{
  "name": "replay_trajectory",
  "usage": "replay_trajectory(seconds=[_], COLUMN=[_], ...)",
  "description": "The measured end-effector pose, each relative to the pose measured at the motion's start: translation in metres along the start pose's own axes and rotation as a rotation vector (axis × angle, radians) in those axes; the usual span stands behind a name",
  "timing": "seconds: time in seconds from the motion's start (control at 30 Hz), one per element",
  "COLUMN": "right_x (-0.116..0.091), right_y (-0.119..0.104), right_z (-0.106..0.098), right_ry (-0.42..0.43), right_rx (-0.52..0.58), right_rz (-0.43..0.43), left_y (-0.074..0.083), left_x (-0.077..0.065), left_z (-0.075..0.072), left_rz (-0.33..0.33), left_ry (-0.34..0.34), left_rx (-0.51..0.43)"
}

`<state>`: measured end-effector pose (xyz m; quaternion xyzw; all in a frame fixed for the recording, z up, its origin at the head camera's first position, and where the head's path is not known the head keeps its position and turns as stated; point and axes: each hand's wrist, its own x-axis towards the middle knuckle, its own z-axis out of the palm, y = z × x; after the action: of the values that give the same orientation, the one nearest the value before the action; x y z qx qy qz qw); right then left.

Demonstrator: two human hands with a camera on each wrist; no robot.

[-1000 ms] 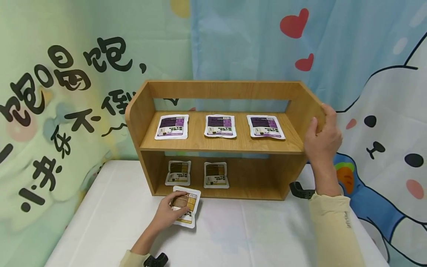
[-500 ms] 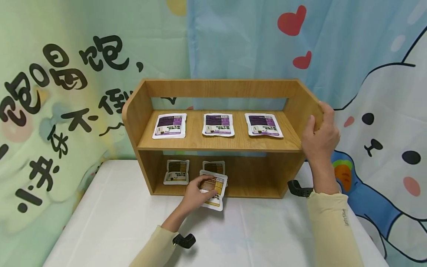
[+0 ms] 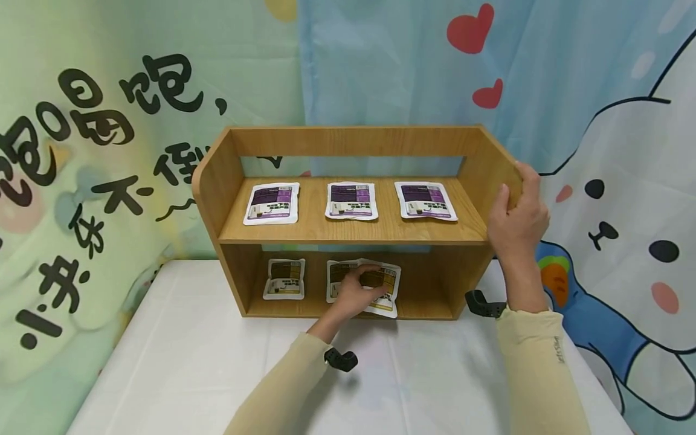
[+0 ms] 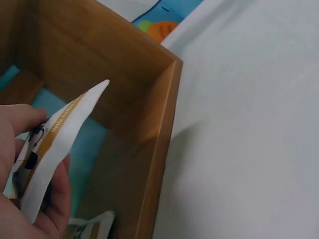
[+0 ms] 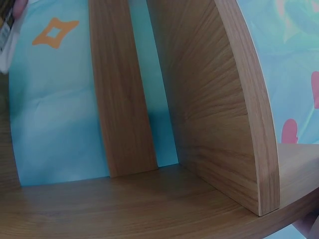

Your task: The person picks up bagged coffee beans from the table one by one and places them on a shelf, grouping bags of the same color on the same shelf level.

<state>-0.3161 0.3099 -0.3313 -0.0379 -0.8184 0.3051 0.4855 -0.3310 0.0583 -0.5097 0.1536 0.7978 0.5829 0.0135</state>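
Note:
My left hand (image 3: 356, 294) pinches a white-edged pouch with a yellow-brown label (image 3: 389, 306), between thumb and fingers, at the mouth of the lower shelf. In the left wrist view this pouch (image 4: 70, 127) is tilted inside the wooden compartment. Partly behind the left hand lies a similar pouch (image 3: 335, 279); another pouch (image 3: 285, 280) rests farther left on that level. My right hand (image 3: 519, 219) grips the right side panel of the wooden shelf (image 3: 348, 236), thumb inside the panel. Three purple-labelled pouches sit on the upper level: left (image 3: 272, 203), middle (image 3: 351, 201) and right (image 3: 426, 201).
The shelf stands on a white-covered table (image 3: 179, 362). Printed curtains (image 3: 380, 66) hang behind and beside it. A black wrist device (image 3: 341, 360) sits on the left wrist, another (image 3: 484, 304) on the right.
My left hand has carried the pouch rightward and up from the table front, past the middle lower pouch and into the shelf's lower opening. The right hand keeps its grip on the side panel.

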Motion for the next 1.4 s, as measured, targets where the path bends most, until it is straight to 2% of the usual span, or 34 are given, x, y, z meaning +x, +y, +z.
replay_trajectory(seconds=[0.17, 0.37, 0.43, 0.57, 0.63, 0.73, 0.83, 1.0, 1.23, 1.4], right_x=[0.001, 0.001, 0.001, 0.003, 0.003, 0.004, 0.003, 0.000, -0.001, 0.001], right_y=[0.000, -0.001, -0.001, -0.001, -0.001, 0.000, 0.001, 0.001, 0.002, 0.001], right_z=[-0.002, -0.003, -0.003, -0.003, -0.004, -0.006, -0.006, -0.004, -0.004, -0.005], right_ry=[-0.015, -0.013, -0.012, -0.007, -0.004, -0.007, -0.025, -0.035, -0.024, -0.025], right_rx=[-0.003, 0.002, 0.003, -0.008, -0.010, -0.010, -0.002, 0.000, 0.000, 0.001], right_rz=[0.019, 0.013, 0.009, -0.003, -0.006, -0.003, 0.003, -0.011, -0.034, -0.035], left_y=[-0.004, -0.011, -0.011, -0.006, -0.003, -0.001, -0.002, -0.008, -0.009, -0.003], left_x=[0.016, 0.032, 0.036, 0.044, 0.047, 0.050, 0.050, 0.047, 0.046, 0.044], left_z=[0.023, 0.048, 0.054, 0.064, 0.070, 0.079, 0.085, 0.092, 0.093, 0.087], left_rz=[-0.056, -0.121, -0.119, -0.061, -0.055, -0.088, -0.121, -0.134, -0.140, -0.184], left_ry=[0.024, 0.098, 0.119, 0.141, 0.126, 0.088, 0.055, 0.034, -0.004, -0.044], left_rx=[-0.073, -0.158, -0.173, -0.201, -0.201, -0.172, -0.146, -0.093, -0.007, 0.022])
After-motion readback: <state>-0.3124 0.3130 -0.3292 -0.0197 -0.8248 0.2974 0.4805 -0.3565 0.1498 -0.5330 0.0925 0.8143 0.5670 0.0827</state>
